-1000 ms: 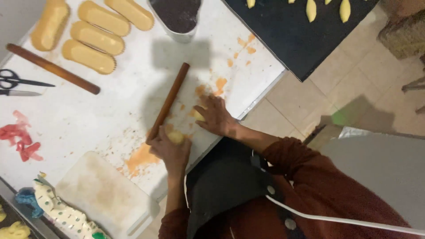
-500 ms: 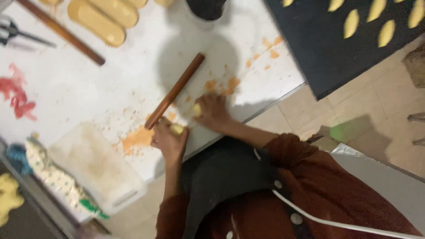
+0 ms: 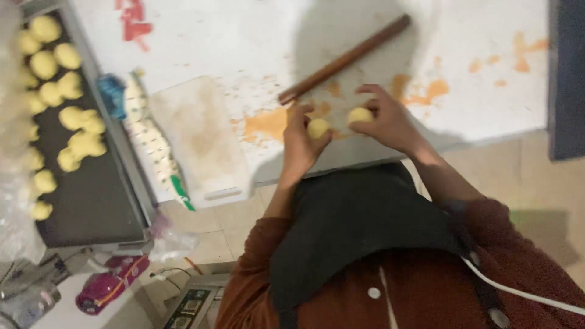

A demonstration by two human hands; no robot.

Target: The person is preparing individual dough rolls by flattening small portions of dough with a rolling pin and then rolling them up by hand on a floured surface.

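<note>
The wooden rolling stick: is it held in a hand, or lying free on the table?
Lying free: the wooden rolling stick rests flat on the white table; neither hand grips it.

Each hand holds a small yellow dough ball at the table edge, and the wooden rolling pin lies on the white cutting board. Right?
Not quite. In the head view the rolling pin lies on the bare white table, beside the cutting board. The left hand and right hand do each hold a dough ball.

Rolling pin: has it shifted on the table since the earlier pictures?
No. The rolling pin lies at the same slant beside the orange stains, its near end just above the left hand; only the camera moved.
</note>
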